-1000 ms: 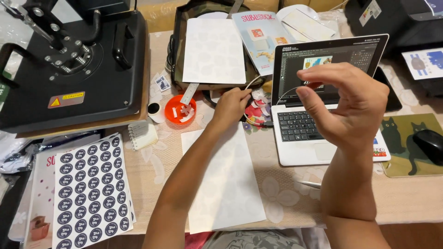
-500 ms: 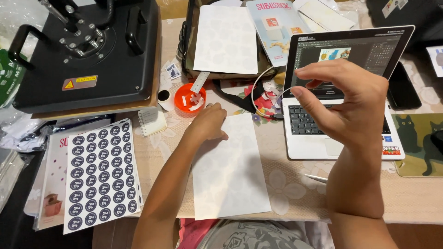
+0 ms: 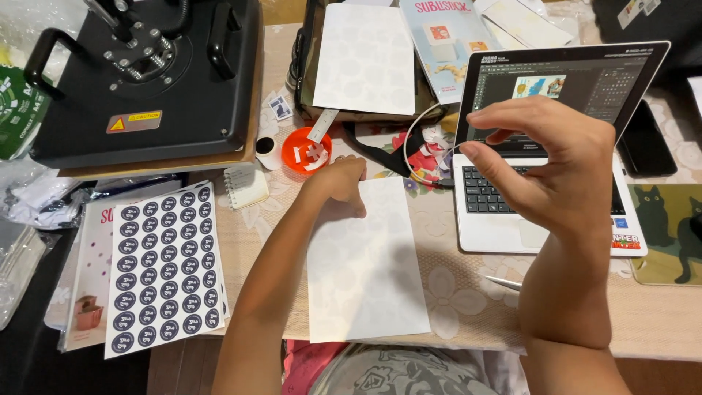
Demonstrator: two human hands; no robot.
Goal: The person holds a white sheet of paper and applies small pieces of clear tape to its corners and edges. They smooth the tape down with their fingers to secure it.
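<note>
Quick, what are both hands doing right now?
Left hand: fingers curled, pressing on the white sheet, gripping nothing.
Right hand: raised, thumb and finger pinched; anything held is too small to tell.

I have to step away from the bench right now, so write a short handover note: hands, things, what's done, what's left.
Left hand: pressed on the top edge of the white sheet, pinning it to the table.
Right hand: raised before the laptop, thumb and forefinger pinched; what they hold is too small to tell.
Done: sheet laid flat, lengthwise.
Left: nothing visibly placed on the sheet yet.
</note>
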